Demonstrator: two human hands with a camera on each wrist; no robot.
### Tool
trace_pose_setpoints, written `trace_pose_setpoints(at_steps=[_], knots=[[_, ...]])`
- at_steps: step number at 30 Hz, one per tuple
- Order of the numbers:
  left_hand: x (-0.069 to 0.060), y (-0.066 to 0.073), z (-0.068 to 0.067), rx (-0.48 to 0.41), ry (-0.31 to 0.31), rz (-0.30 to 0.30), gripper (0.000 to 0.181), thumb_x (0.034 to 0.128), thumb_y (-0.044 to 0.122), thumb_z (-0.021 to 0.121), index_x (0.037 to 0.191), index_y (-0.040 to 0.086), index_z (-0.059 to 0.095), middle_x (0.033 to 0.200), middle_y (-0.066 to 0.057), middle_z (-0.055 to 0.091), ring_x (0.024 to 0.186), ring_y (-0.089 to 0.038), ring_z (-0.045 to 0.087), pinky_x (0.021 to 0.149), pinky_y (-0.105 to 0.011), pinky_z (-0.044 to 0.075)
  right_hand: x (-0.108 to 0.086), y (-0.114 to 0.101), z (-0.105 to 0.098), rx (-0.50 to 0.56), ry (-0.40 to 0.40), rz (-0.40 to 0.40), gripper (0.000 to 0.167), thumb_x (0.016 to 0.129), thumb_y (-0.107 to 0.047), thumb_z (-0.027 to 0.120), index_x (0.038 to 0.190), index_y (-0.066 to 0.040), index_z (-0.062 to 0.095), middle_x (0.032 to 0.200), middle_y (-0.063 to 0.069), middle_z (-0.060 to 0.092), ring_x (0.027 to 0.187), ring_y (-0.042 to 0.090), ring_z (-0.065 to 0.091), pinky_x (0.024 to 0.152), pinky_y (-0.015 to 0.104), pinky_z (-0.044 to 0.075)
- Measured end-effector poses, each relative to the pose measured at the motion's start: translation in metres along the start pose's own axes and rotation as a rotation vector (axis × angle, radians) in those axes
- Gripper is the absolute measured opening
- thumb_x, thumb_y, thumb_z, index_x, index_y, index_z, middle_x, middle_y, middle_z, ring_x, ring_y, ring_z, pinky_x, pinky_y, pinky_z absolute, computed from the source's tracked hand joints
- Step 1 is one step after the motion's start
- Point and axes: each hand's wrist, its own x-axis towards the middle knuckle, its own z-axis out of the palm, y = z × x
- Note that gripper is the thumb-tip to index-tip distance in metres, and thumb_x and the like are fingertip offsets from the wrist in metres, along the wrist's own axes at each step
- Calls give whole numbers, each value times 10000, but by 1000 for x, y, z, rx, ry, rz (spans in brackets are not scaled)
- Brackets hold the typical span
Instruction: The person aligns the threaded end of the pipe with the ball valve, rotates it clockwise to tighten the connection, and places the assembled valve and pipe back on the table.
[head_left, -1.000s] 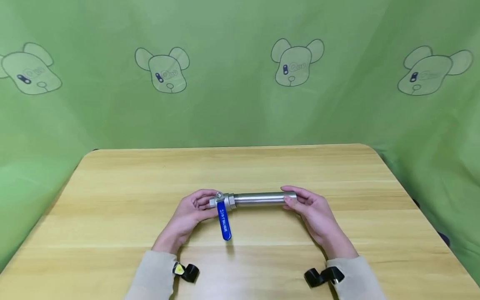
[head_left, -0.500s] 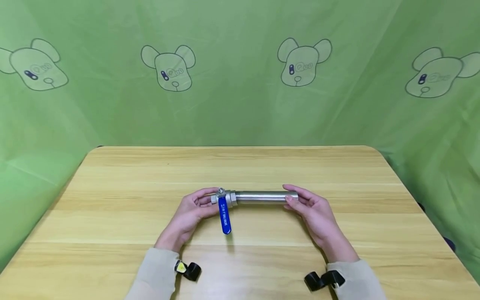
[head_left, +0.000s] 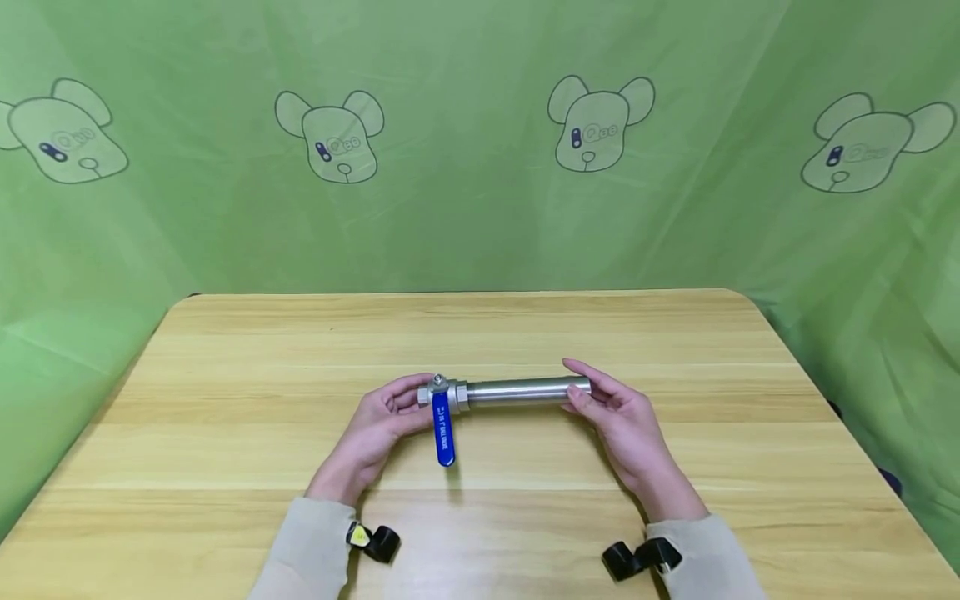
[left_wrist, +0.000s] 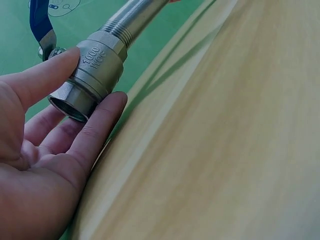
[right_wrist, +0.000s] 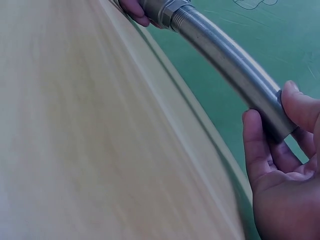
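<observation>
A steel ball valve [left_wrist: 95, 65] with a blue lever handle [head_left: 444, 429] is joined to a shiny metal pipe [head_left: 521, 391]; some thread shows at the joint in both wrist views. My left hand [head_left: 378, 421] grips the valve body, thumb on one side and fingers on the other. The valve's open end faces my left palm. At the far end of the pipe, my right hand [head_left: 626, 429] pinches it between thumb and fingers. Both pieces are held level above the table, and the lever points toward me.
The wooden table [head_left: 480, 333] spreads beneath both hands. Behind it hangs a green curtain [head_left: 465, 225] printed with bear heads. Each sleeve carries a black wrist camera, the left one [head_left: 384, 544] and the right one [head_left: 621, 561].
The lever has swung slightly, its tip a little higher and further left in view. My right thumb and index finger have shifted slightly on the pipe. Both hands keep their hold.
</observation>
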Motion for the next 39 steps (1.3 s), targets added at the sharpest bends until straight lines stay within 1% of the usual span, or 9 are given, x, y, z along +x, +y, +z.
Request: trace_pose_setpoints(at_steps=[5,9,14,17,22,26,29,34,39], knots=[[-1,1,2,-31,5,5,624,924,-60,758,1512,22,566,1464,-189,676,1180,-161,758,1072,-262,621,0,1,1,7,11,17,487,1022,-80,726,1479,28,597,1215,-29,715,1091,90,721,1010,253,654],[-1,0,2,-41,14,6,623,927,-65,755,1515,14,566,1474,-199,666,1214,-175,748,1077,-262,617,-1,0,2,-5,13,29,451,1010,-56,734,1442,20,626,1231,-37,713,1112,101,721,1013,244,650],[-2,1,3,-53,28,10,615,913,-64,769,1495,31,594,1439,-170,699,1196,-163,752,1076,-263,619,-4,-3,4,-4,5,21,385,1004,-26,729,1383,-8,669,1253,-38,712,1161,110,696,1019,221,640],[-2,1,4,-60,31,9,616,905,-71,771,1487,45,606,1429,-149,710,1204,-161,748,1082,-267,617,-4,-3,4,5,-10,13,371,1008,-22,720,1375,-3,667,1251,-44,723,1163,109,699,1023,223,639],[-1,0,3,-55,30,1,621,915,-61,765,1502,47,590,1444,-147,701,1193,-148,749,1072,-263,621,-4,-3,3,16,-38,16,389,1024,-35,702,1406,10,641,1259,-32,717,1142,109,716,1038,246,640],[-1,0,3,-61,38,-3,613,923,-59,757,1502,43,581,1433,-155,707,1144,-145,762,1052,-266,631,-3,-3,2,3,-57,31,464,1044,-64,686,1482,39,573,1283,-15,688,1149,98,718,1057,258,632],[-1,1,3,-73,41,-7,611,922,-66,754,1498,44,582,1420,-153,715,1123,-146,768,1050,-266,632,-3,-4,1,-3,-60,40,493,1051,-74,677,1514,37,546,1300,0,672,1166,95,715,1067,262,626],[-2,0,2,-80,36,1,616,917,-80,750,1498,26,577,1406,-145,725,1134,-140,767,1057,-265,629,-4,-4,3,6,-60,46,489,1050,-62,674,1515,29,554,1319,25,666,1183,108,710,1070,262,627],[-3,0,1,-72,6,9,633,906,-87,753,1503,26,575,1430,-138,712,1197,-146,748,1089,-271,614,-4,-4,3,18,-66,45,477,1049,-44,667,1507,32,560,1320,20,665,1185,108,707,1074,255,623]])
